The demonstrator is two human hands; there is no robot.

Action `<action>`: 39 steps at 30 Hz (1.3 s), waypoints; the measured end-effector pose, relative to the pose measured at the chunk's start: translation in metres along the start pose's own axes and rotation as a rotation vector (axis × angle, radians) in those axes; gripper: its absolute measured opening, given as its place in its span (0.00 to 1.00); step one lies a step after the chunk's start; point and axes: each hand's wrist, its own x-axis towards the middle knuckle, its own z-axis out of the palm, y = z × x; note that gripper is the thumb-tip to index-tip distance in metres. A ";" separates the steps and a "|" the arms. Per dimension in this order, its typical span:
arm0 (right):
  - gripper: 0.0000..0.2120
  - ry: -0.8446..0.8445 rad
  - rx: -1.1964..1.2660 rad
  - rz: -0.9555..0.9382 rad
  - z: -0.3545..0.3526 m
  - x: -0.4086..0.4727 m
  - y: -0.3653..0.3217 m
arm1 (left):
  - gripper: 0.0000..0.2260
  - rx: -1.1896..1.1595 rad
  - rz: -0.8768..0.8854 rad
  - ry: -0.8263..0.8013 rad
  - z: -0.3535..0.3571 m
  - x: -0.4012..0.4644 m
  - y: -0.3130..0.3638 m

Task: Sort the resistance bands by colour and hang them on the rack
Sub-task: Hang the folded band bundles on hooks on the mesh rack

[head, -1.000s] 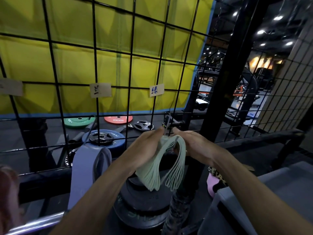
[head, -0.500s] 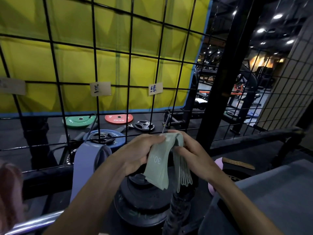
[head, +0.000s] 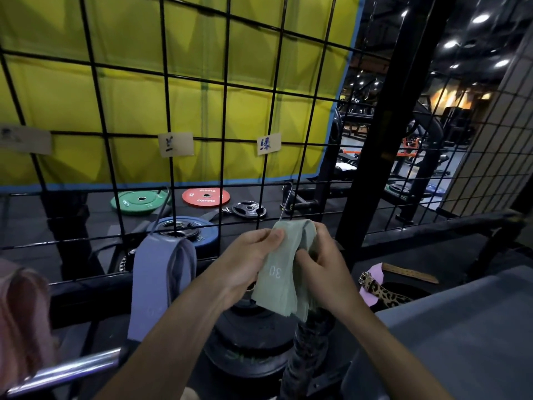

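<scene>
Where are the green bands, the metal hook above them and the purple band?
green bands point(head: 278, 280), head view, on the flat face printed 30.
metal hook point(head: 285, 202), head view, on its straight shank.
purple band point(head: 153, 278), head view, on the hanging front strip.

Gym interior seen through a black wire grid. A yellow padded wall point(head: 178, 90), edged in blue, fills the upper left and centre of the frame. On the dark floor point(head: 31, 215) below it lie a green weight plate point(head: 138, 200), a red weight plate point(head: 206, 196), a small black plate point(head: 249, 209) and a blue plate point(head: 187, 230). A thick black upright post point(head: 383, 119) crosses the frame right of centre. Beyond it, at upper right, dim exercise machines point(head: 418, 140) stand under round ceiling lights point(head: 480, 18). A pale tiled wall point(head: 496, 134) closes the right edge.
</scene>
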 end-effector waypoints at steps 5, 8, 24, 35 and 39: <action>0.10 0.096 -0.136 -0.005 -0.002 -0.009 0.005 | 0.15 -0.063 0.015 -0.013 0.000 -0.004 -0.004; 0.09 0.089 -0.213 -0.025 -0.004 -0.016 0.007 | 0.16 -0.128 0.026 -0.027 0.003 -0.006 -0.011; 0.25 0.020 -0.046 0.014 0.005 -0.044 0.025 | 0.09 0.300 0.296 0.137 -0.007 -0.041 -0.073; 0.30 0.027 -0.022 0.048 0.020 -0.057 0.049 | 0.07 0.275 0.368 0.245 0.004 -0.050 -0.103; 0.30 -0.039 -0.128 0.160 0.009 -0.062 0.053 | 0.07 0.353 0.342 0.285 0.006 -0.044 -0.107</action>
